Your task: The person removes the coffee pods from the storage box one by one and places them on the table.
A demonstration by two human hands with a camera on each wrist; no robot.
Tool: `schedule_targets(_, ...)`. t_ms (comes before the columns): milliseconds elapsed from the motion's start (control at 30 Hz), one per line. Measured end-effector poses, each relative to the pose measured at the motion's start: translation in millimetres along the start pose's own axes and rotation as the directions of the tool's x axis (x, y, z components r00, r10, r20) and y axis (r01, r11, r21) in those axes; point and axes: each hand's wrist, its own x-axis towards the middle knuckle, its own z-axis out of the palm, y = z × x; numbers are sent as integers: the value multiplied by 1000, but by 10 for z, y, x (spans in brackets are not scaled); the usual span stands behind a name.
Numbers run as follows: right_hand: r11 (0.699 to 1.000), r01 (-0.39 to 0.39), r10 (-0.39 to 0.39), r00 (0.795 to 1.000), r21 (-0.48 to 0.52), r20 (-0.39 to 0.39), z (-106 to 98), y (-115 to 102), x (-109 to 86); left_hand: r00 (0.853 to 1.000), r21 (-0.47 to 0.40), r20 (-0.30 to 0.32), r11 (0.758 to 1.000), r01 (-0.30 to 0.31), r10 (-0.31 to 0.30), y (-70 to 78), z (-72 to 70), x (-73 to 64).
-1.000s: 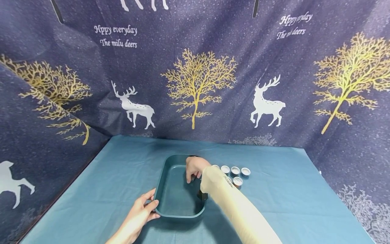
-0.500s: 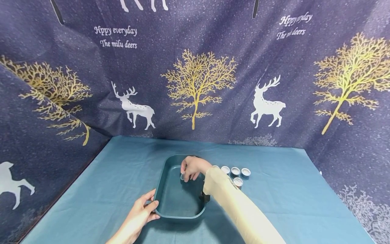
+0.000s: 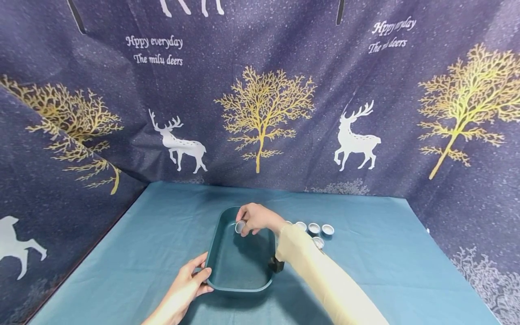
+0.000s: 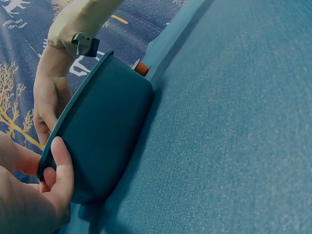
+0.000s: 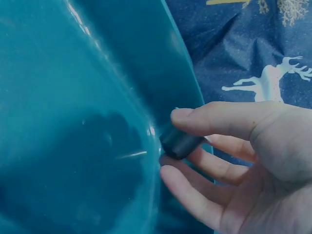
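Note:
A dark coffee capsule (image 3: pixel 240 227) with a pale round lid is pinched by my right hand (image 3: pixel 258 217) over the far end of a deep teal tray (image 3: pixel 239 290). In the right wrist view the capsule (image 5: pixel 180 141) lies tilted between thumb and fingers, close to the tray's curved inner wall. My left hand (image 3: pixel 184 282) grips the tray's near left rim. The left wrist view shows that hand's fingers (image 4: pixel 62 165) against the tray's outer wall (image 4: pixel 109 122).
Several capsules (image 3: pixel 314 228) with pale lids stand on the teal cloth (image 3: pixel 386 262) right of the tray, some partly hidden by the right forearm. One orange-bodied capsule (image 4: pixel 141 68) shows behind the tray. A patterned curtain (image 3: pixel 284 135) hangs behind the table.
My right hand has risen and shifted slightly left inside the tray, with the capsule now visible in its fingers. The left hand and the tray have stayed put.

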Motion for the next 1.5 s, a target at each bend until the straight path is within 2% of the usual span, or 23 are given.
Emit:
schedule_targets(200,997,58,-55,997,45,-63,-14,4,-85,1000,10,-4,1000,13,-13,11,1,7)
schedule_targets(400,993,109,-103,988,49,-113,-4,-52,-151,1000,8,1,1000,6,-6,3,1,13)
schedule_targets(567,986,159,-147,973,51,-176,2,-81,-240,1000,7,10,1000,-4,4,-10,0,14)
schedule_targets(800,957,242,-199,949,159,-246,24,-85,-427,1000,7,6,1000,-2,2,-18,0,23)
schedule_targets(933,947,285,-237,932,151,-273,45,-64,-512,1000,4,4,1000,0,0,-22,0,25)
schedule_targets(1200,944,320,-277,902,82,-332,29,32,-678,1000,10,-11,1000,4,-4,-32,-5,23)
schedule_targets(1500,946,313,-249,870,88,-425,8,258,-836,1000,12,-1,1000,10,-10,-29,-3,37)
